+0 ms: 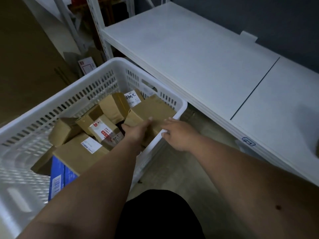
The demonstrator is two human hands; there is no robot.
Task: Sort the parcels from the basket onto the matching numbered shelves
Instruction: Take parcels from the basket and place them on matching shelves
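A white slotted basket [51, 104] holds several brown cardboard parcels, some with white labels, and a blue box [59, 176]. My left hand [136, 130] reaches into the basket's right end and grips the near left side of a plain brown parcel [155, 107] lying against the basket wall. My right hand [176, 133] hovers over the basket rim beside that parcel, fingers stretched toward its right side. A parcel with a handwritten label [132, 98] lies just behind. The white shelf [189, 54] stands to the right, with a small numbered tag [248, 141] on its front edge.
Flattened cardboard and a white shelf post [101, 37] stand behind the basket at the left. A lower shelf level shows dimly under the white shelf top. Grey floor lies between the basket and the shelf, with my dark-clothed knee [155, 214] below.
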